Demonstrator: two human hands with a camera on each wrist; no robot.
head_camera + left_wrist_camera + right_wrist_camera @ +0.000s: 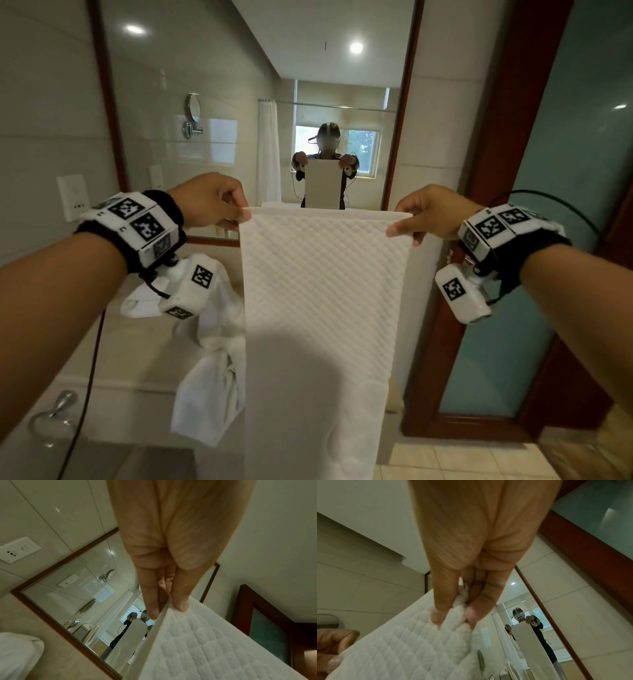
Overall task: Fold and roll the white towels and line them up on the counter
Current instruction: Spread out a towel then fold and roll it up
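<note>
A white quilted towel (322, 308) hangs lengthwise in the air in front of the mirror, its top edge stretched level. My left hand (236, 214) pinches its top left corner and my right hand (402, 228) pinches its top right corner. The left wrist view shows thumb and fingers of the left hand (169, 609) pressed on the towel (205, 649) edge. Seen from the right wrist, the right hand (452, 615) bunches the towel (406, 649) corner between thumb and fingers. More white towels (212, 377) lie crumpled on the counter (137, 356) behind the hanging one.
A large wood-framed mirror (239, 102) faces me and reflects the person holding the towel. A chrome tap (58, 411) stands at the lower left of the counter. A frosted glass door (548, 240) in a wooden frame is on the right. A wall socket (73, 197) sits at left.
</note>
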